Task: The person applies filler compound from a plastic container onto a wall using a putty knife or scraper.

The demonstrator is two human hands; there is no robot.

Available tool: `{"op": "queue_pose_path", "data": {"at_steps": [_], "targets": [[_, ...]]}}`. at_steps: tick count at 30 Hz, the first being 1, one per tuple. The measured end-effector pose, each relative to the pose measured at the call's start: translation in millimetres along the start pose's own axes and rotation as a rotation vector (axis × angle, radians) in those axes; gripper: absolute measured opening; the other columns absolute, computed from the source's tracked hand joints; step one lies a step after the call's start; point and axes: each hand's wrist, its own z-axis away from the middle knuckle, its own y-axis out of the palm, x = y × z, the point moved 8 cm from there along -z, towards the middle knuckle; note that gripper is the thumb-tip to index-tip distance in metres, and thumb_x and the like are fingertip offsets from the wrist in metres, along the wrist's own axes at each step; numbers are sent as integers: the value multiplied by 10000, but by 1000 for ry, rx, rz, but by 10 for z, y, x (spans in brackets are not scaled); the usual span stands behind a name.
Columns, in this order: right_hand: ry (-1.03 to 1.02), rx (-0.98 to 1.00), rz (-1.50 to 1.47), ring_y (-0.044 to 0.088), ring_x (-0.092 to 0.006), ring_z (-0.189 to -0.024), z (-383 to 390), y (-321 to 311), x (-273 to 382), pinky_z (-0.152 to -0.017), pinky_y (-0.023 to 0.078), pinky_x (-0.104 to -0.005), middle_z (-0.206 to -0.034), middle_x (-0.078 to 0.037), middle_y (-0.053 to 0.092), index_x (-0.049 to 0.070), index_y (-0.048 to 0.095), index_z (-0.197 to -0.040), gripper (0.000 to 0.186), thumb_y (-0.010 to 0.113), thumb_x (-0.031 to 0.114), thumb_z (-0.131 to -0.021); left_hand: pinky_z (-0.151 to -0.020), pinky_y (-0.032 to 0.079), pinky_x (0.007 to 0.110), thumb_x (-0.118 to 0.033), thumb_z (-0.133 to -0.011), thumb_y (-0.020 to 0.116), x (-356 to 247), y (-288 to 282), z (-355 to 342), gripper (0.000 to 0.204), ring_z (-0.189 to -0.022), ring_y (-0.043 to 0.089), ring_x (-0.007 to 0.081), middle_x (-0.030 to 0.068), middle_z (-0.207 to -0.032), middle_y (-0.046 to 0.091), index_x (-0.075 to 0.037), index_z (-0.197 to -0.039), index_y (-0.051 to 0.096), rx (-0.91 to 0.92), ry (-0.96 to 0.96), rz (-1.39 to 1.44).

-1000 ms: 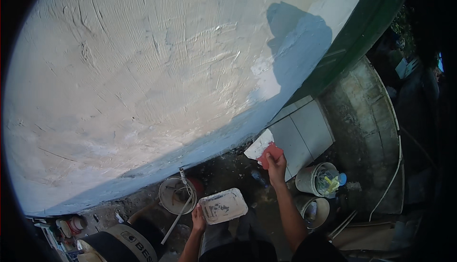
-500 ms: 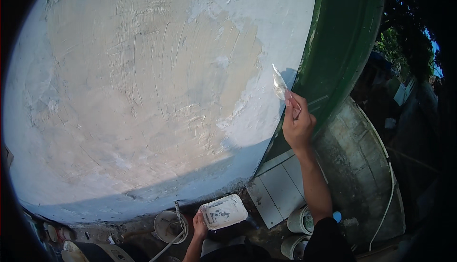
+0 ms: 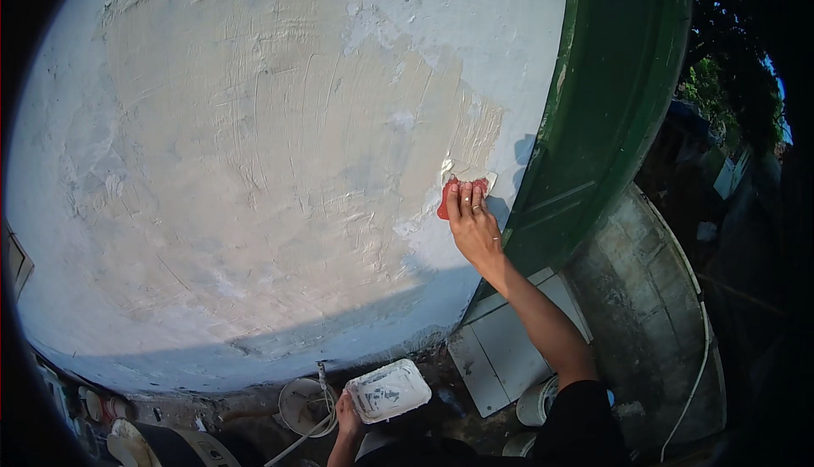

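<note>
My right hand (image 3: 475, 225) is closed on a red-handled putty knife (image 3: 443, 204), its wide blade pressed flat to the wall (image 3: 280, 170). Fresh cream putty (image 3: 476, 128) shows in a ridged strip just above the blade, and a small lump sits at the blade's left corner. Low down, my left hand (image 3: 346, 416) grips the left rim of a shallow white tray (image 3: 390, 391) smeared with putty. The fingers under the tray are hidden. Beige putty with trowel marks covers much of the white wall.
A green door frame (image 3: 585, 145) borders the wall on the right. Below are pale panels (image 3: 500, 357), a bucket (image 3: 301, 403) with a hose (image 3: 320, 429) over it, and another bucket (image 3: 536, 403) near my right sleeve. A concrete ledge (image 3: 632, 272) curves along the right.
My right hand has moved left and slightly down, from holding the putty knife edge-on off the wall to pressing it there. A new strip of putty has appeared. The tray has shifted slightly left.
</note>
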Motion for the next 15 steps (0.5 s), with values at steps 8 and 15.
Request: {"op": "queue_pose_path", "data": {"at_steps": [8,15], "targets": [[13,191,9,603,-489,-1051,568,604,521,-917,504,-471,-1154,-404,551,-165,449,-1242,461,513,71,-851,-746,523,313,-405,-1028,365,57,-354,-54,466,-833,632,160,73,-967,648,0,-1076,590,-34,43,-61],[186,66,-370,589,-438,-1101,933,402,370,-850,550,-436,-1205,-322,566,-78,442,-1286,466,521,-16,-831,-748,493,285,-404,-1032,359,-151,-213,-50,448,-809,590,123,31,-927,629,-26,-1054,597,-9,75,-100]]}}
